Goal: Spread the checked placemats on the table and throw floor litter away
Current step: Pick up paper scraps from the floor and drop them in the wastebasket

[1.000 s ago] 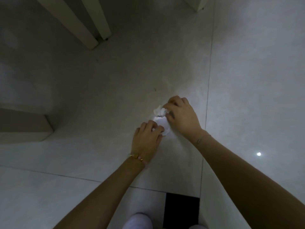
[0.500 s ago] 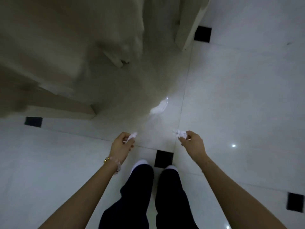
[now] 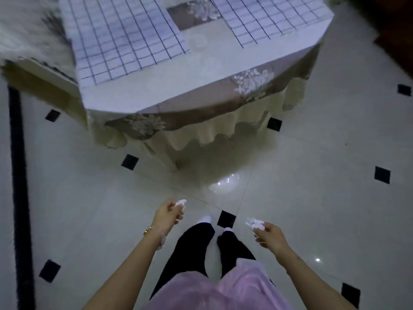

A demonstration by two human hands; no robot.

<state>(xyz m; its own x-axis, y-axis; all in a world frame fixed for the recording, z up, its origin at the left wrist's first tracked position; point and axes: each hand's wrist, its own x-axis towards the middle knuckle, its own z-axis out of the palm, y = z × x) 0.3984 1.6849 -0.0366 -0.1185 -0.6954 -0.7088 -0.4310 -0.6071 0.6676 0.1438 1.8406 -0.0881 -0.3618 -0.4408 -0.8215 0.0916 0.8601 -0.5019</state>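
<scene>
**Head view: litter pinched, no bin in sight**

Our left hand (image 3: 168, 212) at 7 o'clock pinches a tissue scrap (image 3: 180, 202). Our right hand (image 3: 271, 237) at 5 o'clock pinches a second scrap (image 3: 254, 223). Checked placemats (image 3: 125, 39) lie on the table (image 3: 212, 70) at 12. Such light fingertip holds could drop litter while we walk.

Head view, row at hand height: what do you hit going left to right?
left hand gripping the left paper wad → white-socked foot → black floor inset → right paper wad → right hand pinching it. The other foot overlaps the inset, so it is left out.
</scene>
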